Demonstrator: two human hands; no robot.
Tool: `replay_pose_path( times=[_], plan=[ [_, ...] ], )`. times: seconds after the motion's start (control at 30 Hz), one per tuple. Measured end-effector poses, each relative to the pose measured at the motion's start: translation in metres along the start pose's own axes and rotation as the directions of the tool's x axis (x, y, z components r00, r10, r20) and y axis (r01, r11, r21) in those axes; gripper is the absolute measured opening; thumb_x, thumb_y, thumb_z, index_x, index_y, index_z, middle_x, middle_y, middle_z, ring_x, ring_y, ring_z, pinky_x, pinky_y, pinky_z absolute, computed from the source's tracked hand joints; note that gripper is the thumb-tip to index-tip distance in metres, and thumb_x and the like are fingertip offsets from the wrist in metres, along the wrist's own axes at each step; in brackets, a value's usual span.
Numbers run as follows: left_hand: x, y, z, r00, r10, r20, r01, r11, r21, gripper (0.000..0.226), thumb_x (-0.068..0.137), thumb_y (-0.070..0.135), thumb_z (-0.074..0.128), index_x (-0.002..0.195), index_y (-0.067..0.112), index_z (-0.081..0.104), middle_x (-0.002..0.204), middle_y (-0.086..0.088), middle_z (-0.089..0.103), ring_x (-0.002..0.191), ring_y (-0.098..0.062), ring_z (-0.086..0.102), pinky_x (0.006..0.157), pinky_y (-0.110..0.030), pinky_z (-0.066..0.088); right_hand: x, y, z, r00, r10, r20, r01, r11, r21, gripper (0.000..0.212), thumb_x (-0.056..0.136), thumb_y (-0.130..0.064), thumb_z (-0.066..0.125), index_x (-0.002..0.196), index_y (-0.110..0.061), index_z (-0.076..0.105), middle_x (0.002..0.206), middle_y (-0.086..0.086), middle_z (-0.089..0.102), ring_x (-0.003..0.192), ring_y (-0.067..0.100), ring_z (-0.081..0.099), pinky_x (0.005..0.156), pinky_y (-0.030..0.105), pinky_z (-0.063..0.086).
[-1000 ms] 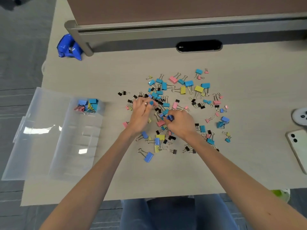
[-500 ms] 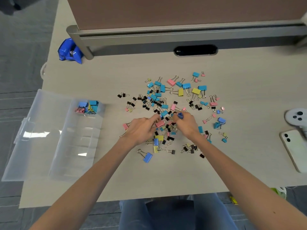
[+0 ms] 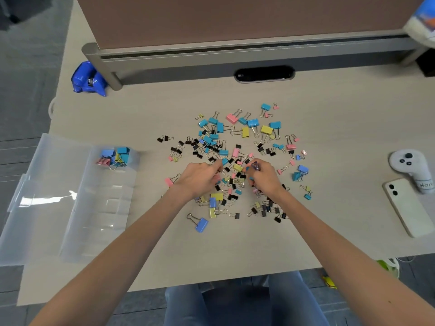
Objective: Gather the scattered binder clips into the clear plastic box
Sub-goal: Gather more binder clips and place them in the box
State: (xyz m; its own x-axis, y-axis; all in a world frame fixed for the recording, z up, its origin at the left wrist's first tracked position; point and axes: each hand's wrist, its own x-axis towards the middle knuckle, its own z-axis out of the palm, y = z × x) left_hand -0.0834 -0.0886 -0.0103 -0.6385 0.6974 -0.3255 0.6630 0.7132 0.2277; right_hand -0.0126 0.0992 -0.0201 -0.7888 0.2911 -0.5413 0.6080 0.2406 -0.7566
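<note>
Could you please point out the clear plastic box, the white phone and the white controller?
clear plastic box (image 3: 103, 231), head view, bare compartment floor
white phone (image 3: 409, 208), head view, middle of its back
white controller (image 3: 407, 161), head view, its button face

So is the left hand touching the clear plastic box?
Apart. The head view shows bare desk between the left hand and the clear plastic box.

Arms: left forearm (image 3: 122, 250) and right forearm (image 3: 341, 245) are bare, running in from the lower corners of the frame.
Nails: blue-green polish on the fingers (image 3: 251, 178) of the right hand (image 3: 264, 182).
Legs: blue denim jeans (image 3: 186, 307), bottom centre of the frame.
</note>
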Motion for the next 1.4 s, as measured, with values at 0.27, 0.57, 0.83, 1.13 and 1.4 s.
replay_pose_path(
  times=[0.27,0.57,0.83,1.13,1.4],
  plan=[
    [0.007,0.022,-0.002,0.882,-0.461,0.099,0.463,0.886,0.002,0.061,0.089,0.066,0.042,0.058,0.014,0.044,0.059,0.001,0.048,0.061,-0.019,0.052,0.057,-0.027,0.035,0.001,0.004,-0.007,0.998,0.007,-0.058,-0.006,1.0,0.014,0.022,0.094,-0.021,0.053,0.072,-0.021,0.054,0.067,0.001,0.057,0.059,0.017,0.047,0.061,0.031,0.04],
    [0.021,0.038,-0.008,0.779,-0.573,0.255,0.568,0.817,0.099,0.054,0.091,0.062,0.04,0.07,0.014,0.051,0.065,0.003,0.047,0.054,-0.012,0.042,0.05,-0.024,0.024,0.023,-0.015,-0.006,0.982,-0.187,-0.012,0.156,0.854,-0.496,0.028,0.091,-0.028,0.058,0.113,-0.017,0.044,0.082,0.001,0.059,0.066,0.017,0.056,0.054,0.028,0.039],
    [0.019,0.034,-0.003,0.757,-0.571,0.317,0.603,0.798,-0.003,0.037,0.097,0.04,0.037,0.103,0.011,0.059,0.097,-0.003,0.061,0.084,-0.022,0.054,0.069,-0.028,0.034,0.045,-0.049,0.016,0.949,-0.294,0.109,0.292,0.703,-0.649,0.037,0.092,-0.027,0.056,0.124,-0.017,0.038,0.091,0.004,0.062,0.073,0.024,0.06,0.057,0.031,0.043],
    [0.022,0.036,-0.006,0.759,-0.556,0.338,0.594,0.804,-0.012,0.054,0.098,0.053,0.025,0.072,0.012,0.049,0.074,-0.001,0.053,0.073,-0.02,0.052,0.06,-0.027,0.032,0.047,-0.044,-0.004,0.958,-0.28,0.053,0.243,0.707,-0.664,0.034,0.093,-0.025,0.054,0.123,-0.016,0.04,0.074,0.0,0.052,0.067,0.021,0.053,0.053,0.028,0.034],
    [0.035,0.036,-0.011,0.719,-0.604,0.343,0.634,0.773,0.031,0.062,0.099,0.055,0.017,0.072,0.012,0.052,0.063,0.0,0.051,0.055,-0.015,0.045,0.051,-0.025,0.026,0.058,-0.021,-0.044,0.962,-0.257,-0.09,0.12,0.695,-0.709,0.038,0.092,-0.02,0.053,0.125,-0.013,0.036,0.085,0.008,0.062,0.069,0.028,0.058,0.056,0.034,0.047]
  ],
)
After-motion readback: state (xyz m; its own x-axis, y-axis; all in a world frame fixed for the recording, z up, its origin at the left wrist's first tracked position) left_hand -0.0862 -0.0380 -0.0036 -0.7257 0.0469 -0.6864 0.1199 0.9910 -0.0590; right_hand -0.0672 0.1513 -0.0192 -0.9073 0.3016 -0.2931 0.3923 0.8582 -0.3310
